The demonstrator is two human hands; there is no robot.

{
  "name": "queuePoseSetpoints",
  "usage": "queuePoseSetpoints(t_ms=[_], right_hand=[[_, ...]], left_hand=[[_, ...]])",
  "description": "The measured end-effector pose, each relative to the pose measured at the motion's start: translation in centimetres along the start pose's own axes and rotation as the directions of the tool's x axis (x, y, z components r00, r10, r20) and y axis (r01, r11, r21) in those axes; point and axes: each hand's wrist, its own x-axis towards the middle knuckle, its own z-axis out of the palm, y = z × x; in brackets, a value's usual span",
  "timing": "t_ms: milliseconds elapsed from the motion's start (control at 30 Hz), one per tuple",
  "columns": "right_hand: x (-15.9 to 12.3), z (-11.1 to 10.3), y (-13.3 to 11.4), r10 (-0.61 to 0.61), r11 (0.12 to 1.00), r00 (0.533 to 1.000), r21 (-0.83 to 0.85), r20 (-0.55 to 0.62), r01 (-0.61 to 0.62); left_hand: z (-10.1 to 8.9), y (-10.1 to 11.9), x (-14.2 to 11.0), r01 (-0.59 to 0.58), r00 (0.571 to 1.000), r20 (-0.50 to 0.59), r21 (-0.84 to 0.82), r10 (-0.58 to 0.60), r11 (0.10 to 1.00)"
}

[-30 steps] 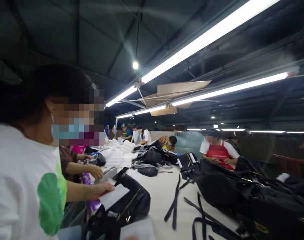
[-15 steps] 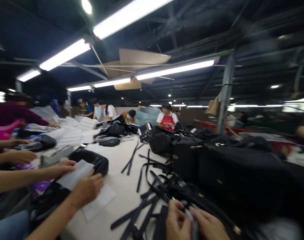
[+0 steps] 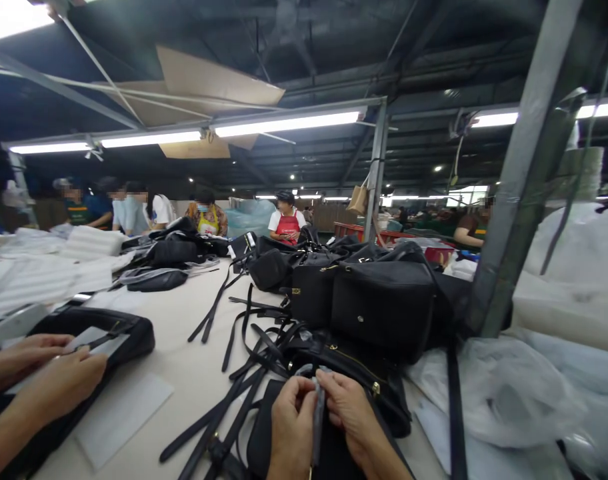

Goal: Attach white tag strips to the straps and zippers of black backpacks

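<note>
My left hand (image 3: pixel 293 423) and my right hand (image 3: pixel 350 413) are close together at the lower middle. Both have their fingers pinched on a thin grey wrapping strip (image 3: pixel 318 427), which hangs down between them. Whether it is plastic or paper, and what it wraps, I cannot make out. Under my hands lies a black bag (image 3: pixel 261 423). Just behind them is another black bag with a gold zip (image 3: pixel 354 359). Loose black straps (image 3: pixel 249 387) spread over the table to the left of my left hand.
At left a co-worker's hands (image 3: pixel 59 367) hold a strap and white sheet over a black bag (image 3: pixel 134 327). A white sheet (image 3: pixel 124 417) lies on the pale table (image 3: pixel 194 363). Black bags (image 3: pixel 384 307) are piled ahead. A metal post (image 3: pixel 524 167) and clear plastic bags (image 3: pixel 509 393) stand right.
The view has swung right, bringing the post and plastic bags into sight. My hands still pinch the grey strip. The co-worker's hands now have a strap along with the white sheet.
</note>
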Motion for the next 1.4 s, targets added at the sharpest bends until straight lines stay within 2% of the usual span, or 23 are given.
queuePoseSetpoints(t_ms=[200,400,567,767,900,1033,1167,1400], right_hand=[[-0.3,-0.4,0.3,-0.048,0.996,0.991,0.077,0.125,0.038],[-0.5,-0.5,0.6,-0.076,0.995,0.987,0.073,0.140,0.066],[-0.5,-0.4,0.9,-0.077,0.997,0.992,-0.012,0.096,0.079],[-0.3,-0.2,1.5,-0.165,0.983,0.983,-0.092,-0.075,0.158],[-0.9,-0.3,1.4,-0.155,0.985,0.984,-0.087,-0.088,0.147],[-1.5,-0.3,0.8,-0.122,0.992,0.991,-0.051,-0.051,0.119],[-1.2,-0.2,0.7,-0.096,0.994,0.995,0.057,0.003,0.096],[-0.9,-0.3,1.7,-0.067,0.976,0.997,0.208,0.039,0.057]], left_hand=[[0.3,0.2,-0.1,0.051,0.999,-0.001,-0.060,-0.051,0.997],[0.3,0.0,0.2,0.052,0.999,-0.015,-0.034,-0.053,0.998],[0.3,-0.1,0.8,0.038,0.999,-0.024,0.011,-0.038,0.999],[0.0,0.0,0.9,0.059,0.997,0.045,-0.038,-0.057,0.998],[-0.2,0.1,0.9,0.089,0.996,0.036,-0.047,-0.087,0.995],[-0.3,0.5,0.9,0.121,0.991,0.059,-0.078,-0.117,0.990],[-0.1,0.7,0.8,0.184,0.980,0.104,-0.145,-0.170,0.972],[0.2,0.6,0.6,0.368,0.925,0.208,-0.285,-0.318,0.885]])
